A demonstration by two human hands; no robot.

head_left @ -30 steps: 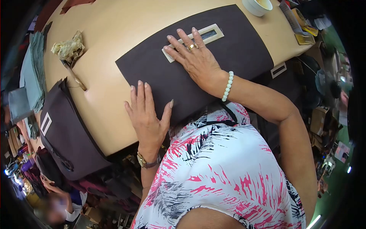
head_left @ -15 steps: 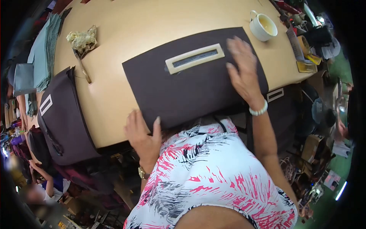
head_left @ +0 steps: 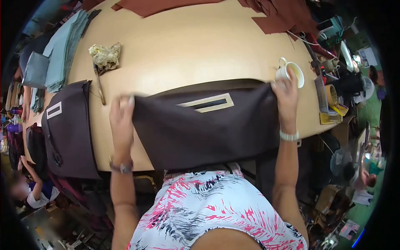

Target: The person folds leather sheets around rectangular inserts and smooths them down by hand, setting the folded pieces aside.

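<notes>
A dark brown sheet (head_left: 200, 137) lies over the table's front edge, its far edge raised and bent. Set in it is a cream rectangular frame (head_left: 227, 101) around a dark slot, partly covered by a fold at its left. My left hand (head_left: 122, 121) pinches the sheet's far left corner, slightly blurred. At the far right corner, my right hand (head_left: 286, 100) grips the sheet between thumb and fingers, its fingertips overlapping the white cup (head_left: 296, 74) in view.
Left on the table (head_left: 187, 50) are a brush (head_left: 100, 85), a crumpled yellowish lump (head_left: 106, 56), grey-green sheets (head_left: 62, 54) and more dark pieces (head_left: 73, 133). Red-brown material (head_left: 275, 23) lies at the back. A basket (head_left: 323, 92) stands right. A person (head_left: 37, 187) is at lower left.
Both hands have moved to the sheet's far corners and taken hold of them. The sheet's far edge has lifted and bent, where before it lay flat.
</notes>
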